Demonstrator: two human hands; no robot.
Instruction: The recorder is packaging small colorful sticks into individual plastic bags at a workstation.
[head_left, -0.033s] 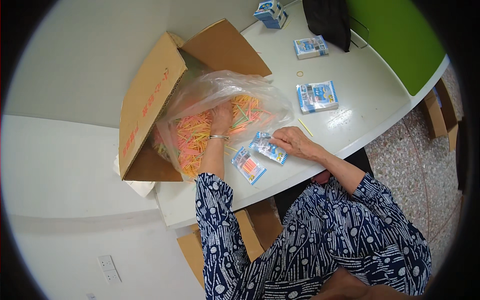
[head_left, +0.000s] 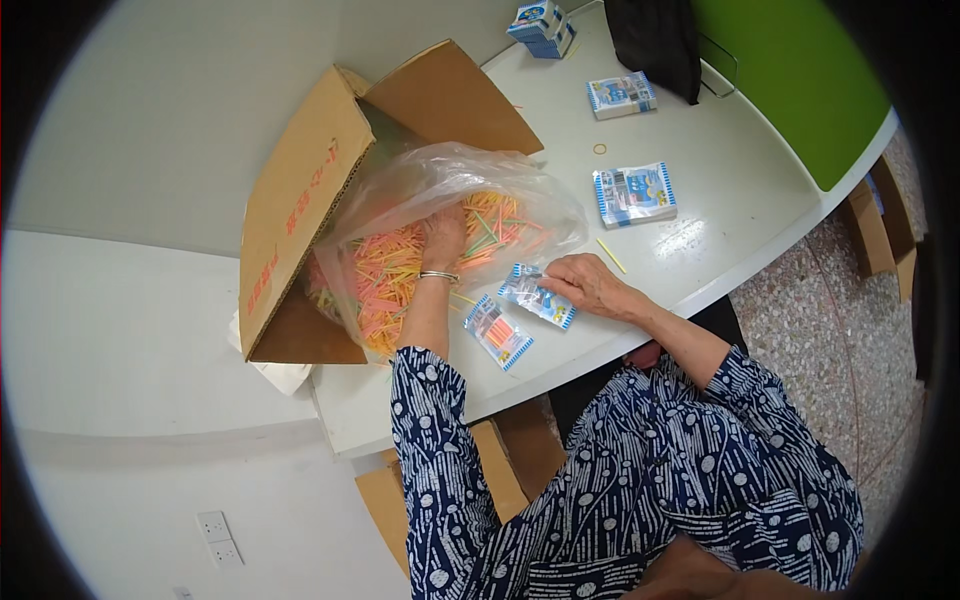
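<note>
My left hand (head_left: 445, 235), with a bangle at the wrist, reaches into a clear plastic bag (head_left: 555, 205) of thin pink, yellow, orange and green sticks (head_left: 385, 275). Its fingertips are hidden, so I cannot tell whether they hold any sticks. At the table's near edge, my right hand (head_left: 590, 285) is closed on the upper right edge of a small blue-and-white plastic packet (head_left: 537, 297). Beside it on the left lies a second such packet (head_left: 498, 332), with orange-pink sticks showing through its window.
An open cardboard box (head_left: 300, 210) on its side holds the bag. To the right lie a stack of packets (head_left: 635, 194), another stack (head_left: 621, 95), a rubber band (head_left: 600, 149) and a loose yellow stick (head_left: 611, 255). Packet bundles (head_left: 540, 27) and a black bag (head_left: 655, 45) lie farther back.
</note>
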